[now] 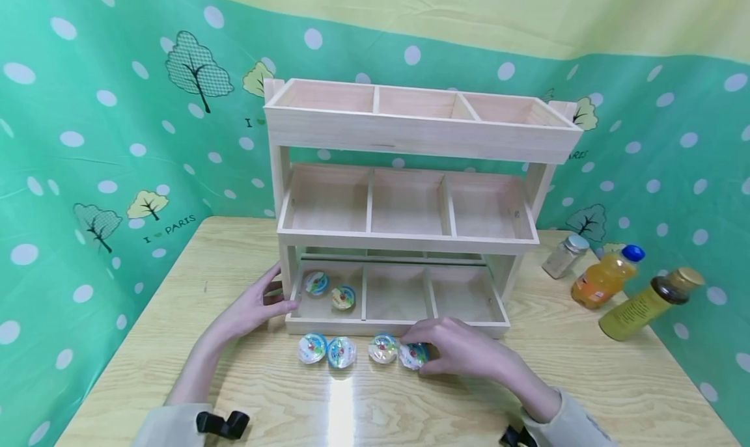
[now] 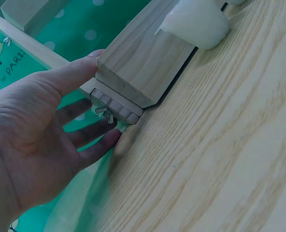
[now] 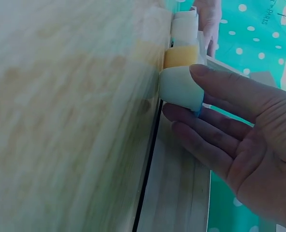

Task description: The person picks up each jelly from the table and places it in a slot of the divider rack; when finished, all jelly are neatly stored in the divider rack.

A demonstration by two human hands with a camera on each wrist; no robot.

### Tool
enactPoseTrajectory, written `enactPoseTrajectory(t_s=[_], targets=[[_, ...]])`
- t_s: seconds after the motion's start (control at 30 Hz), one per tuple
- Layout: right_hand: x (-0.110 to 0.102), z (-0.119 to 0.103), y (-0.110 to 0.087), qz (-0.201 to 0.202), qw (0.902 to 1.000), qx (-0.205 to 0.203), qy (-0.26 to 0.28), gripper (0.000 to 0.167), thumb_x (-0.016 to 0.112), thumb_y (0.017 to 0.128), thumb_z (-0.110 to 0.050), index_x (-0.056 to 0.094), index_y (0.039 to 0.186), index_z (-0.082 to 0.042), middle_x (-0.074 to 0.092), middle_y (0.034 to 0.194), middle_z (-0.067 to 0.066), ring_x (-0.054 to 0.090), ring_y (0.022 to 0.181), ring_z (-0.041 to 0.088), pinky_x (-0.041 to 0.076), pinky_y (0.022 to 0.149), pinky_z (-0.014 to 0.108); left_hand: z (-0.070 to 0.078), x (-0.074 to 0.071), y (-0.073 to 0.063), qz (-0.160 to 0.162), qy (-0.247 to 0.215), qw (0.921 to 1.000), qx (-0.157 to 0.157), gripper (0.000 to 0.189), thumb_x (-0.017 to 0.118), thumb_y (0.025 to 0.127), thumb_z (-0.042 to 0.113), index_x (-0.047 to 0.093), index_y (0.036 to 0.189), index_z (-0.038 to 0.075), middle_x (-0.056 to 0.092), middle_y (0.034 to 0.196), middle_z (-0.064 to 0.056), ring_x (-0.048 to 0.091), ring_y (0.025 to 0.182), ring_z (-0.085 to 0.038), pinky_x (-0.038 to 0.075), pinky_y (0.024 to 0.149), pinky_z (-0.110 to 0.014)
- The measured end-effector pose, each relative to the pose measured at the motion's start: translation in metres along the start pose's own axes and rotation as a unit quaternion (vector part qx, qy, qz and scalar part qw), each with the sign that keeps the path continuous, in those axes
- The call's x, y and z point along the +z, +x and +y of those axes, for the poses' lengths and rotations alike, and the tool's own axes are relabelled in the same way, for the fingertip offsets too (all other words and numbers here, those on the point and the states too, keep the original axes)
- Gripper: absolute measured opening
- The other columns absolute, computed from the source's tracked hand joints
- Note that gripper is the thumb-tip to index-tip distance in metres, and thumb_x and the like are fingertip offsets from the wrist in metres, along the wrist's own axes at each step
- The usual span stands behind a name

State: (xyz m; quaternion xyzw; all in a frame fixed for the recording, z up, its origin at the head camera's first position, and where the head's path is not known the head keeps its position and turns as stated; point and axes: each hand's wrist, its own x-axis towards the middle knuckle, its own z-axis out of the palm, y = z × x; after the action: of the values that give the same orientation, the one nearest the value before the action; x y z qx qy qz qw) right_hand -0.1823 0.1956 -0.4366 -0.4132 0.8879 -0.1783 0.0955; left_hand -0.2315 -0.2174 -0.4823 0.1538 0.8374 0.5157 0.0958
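Note:
At the wooden shelf's lower left corner, my left hand rests its thumb on the tray edge. Its other fingers extend along the side, near a wing nut in the left wrist view. My right hand pinches a jelly cup with a printed lid, at the right end of a row before the bottom tray. In the right wrist view, thumb and fingers lie on either side of this whitish cup. Beside it is a yellowish jelly cup. Two more jelly cups stand left.
Two jelly cups sit in the bottom tray's left compartment. Right of the shelf are a silver-lidded jar, an orange drink bottle and a green-labelled bottle. A dotted green curtain surrounds the wooden table.

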Motion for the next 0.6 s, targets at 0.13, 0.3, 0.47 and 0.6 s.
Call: enactPoseTrajectory(t_s=[0.13, 0.3, 0.47, 0.6], targets=[[-0.004, -0.002, -0.001, -0.002, 0.9999, -0.001, 0.012, 0.046, 0.084, 0.08, -0.015, 0.074, 0.125, -0.019, 0.073, 0.128, -0.004, 0.07, 0.116, 0.012, 0.06, 0.101, 0.032, 0.0, 0.0, 0.0, 0.0, -0.002, 1.0, 0.001, 0.093, 0.07, 0.098, 0.023, 0.007, 0.167, 0.025, 0.016, 0.17, -0.027, 0.041, 0.142, -0.059, 0.042, 0.114, -0.066], [-0.016, -0.005, -0.007, 0.006, 0.9978, 0.015, 0.065, 0.047, 0.085, 0.081, -0.016, 0.074, 0.127, -0.017, 0.074, 0.123, -0.005, 0.069, 0.109, 0.006, 0.061, 0.094, 0.026, -0.001, 0.0, 0.002, -0.001, 0.001, 1.0, 0.006, 0.094, 0.071, 0.098, 0.025, 0.008, 0.167, 0.026, 0.018, 0.17, -0.027, 0.041, 0.143, -0.059, 0.043, 0.114, -0.065], [-0.031, -0.004, -0.004, 0.039, 0.9917, 0.007, 0.123, 0.048, 0.086, 0.081, -0.014, 0.073, 0.127, -0.011, 0.074, 0.123, 0.003, 0.071, 0.102, 0.007, 0.063, 0.088, 0.026, -0.002, 0.0, 0.001, 0.003, 0.002, 1.0, -0.001, 0.095, 0.072, 0.097, 0.026, 0.008, 0.167, 0.026, 0.018, 0.169, -0.028, 0.041, 0.142, -0.059, 0.043, 0.114, -0.066], [-0.038, -0.002, 0.003, 0.058, 0.9874, -0.011, 0.147, 0.046, 0.085, 0.082, -0.014, 0.072, 0.126, -0.008, 0.074, 0.122, 0.007, 0.073, 0.097, 0.008, 0.063, 0.084, 0.024, -0.002, -0.001, 0.001, 0.003, -0.004, 1.0, -0.004, 0.095, 0.072, 0.097, 0.026, 0.007, 0.168, 0.026, 0.019, 0.169, -0.028, 0.041, 0.143, -0.059, 0.041, 0.115, -0.067]])
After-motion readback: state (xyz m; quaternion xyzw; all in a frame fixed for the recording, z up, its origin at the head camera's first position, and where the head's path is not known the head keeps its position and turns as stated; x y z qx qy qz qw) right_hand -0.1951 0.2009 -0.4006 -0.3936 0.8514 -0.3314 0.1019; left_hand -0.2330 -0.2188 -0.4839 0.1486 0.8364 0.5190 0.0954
